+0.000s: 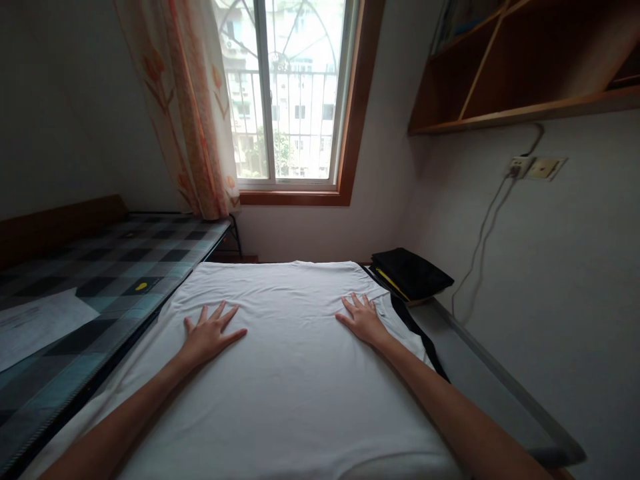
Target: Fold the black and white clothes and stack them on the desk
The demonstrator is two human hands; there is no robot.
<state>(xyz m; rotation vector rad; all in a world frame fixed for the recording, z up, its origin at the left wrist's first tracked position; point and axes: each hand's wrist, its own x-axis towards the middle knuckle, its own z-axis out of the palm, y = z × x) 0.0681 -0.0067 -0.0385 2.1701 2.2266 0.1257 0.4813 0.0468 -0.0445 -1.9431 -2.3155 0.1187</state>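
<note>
A white cloth garment, perhaps a T-shirt point(290, 373), lies spread out in front of me, with small wrinkles towards its far end. On its left part my left hand point(213, 333) rests flat, fingers spread. My right hand point(363, 320) lies flat on the right part, its fingers also apart. Neither hand grips anything. A curved seam or fold shows at the near edge, bottom centre. Along the right side a black strip point(415, 333) sticks out from under the white cloth.
To the left is a bed with a checked mattress point(170, 257) and a paper sheet point(45, 323). A black folded item point(413, 273) sits at the far right corner. Cables point(483, 233) hang from a wall socket point(520, 165) below a wooden shelf point(525, 103). Beyond are a curtain point(195, 120) and window.
</note>
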